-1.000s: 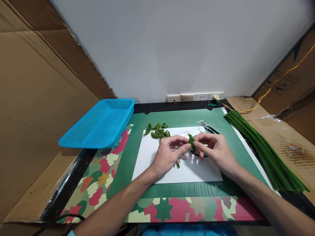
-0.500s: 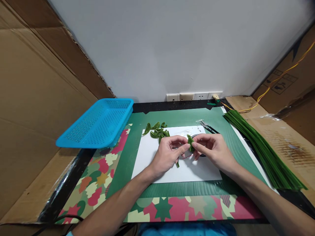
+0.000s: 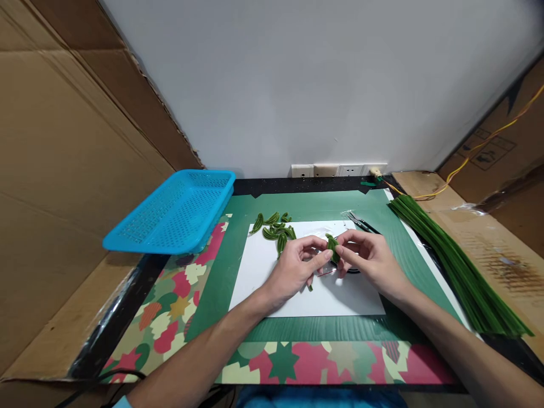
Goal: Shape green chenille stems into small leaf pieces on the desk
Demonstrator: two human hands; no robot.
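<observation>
Between my two hands, above a white sheet, is a small leaf shape bent from green pipe cleaner. My left hand pinches its left side with thumb and fingers. On its right side, my right hand pinches it too. Several similar green pipe-cleaner leaves lie at the sheet's upper left corner. Below my left fingers a short green end shows. A clear plastic packet and a dark round object under my hands are mostly hidden.
Black-handled pliers or cutters lie behind my right hand. A bundle of long green pipe cleaners rests at the right. A blue perforated basket stands at the left. Wall sockets and a yellow cable are at the back.
The view has shifted slightly, so everything sits a little further right. Both hands keep their pinch on the leaf, with my left thumb slightly closer to it.
</observation>
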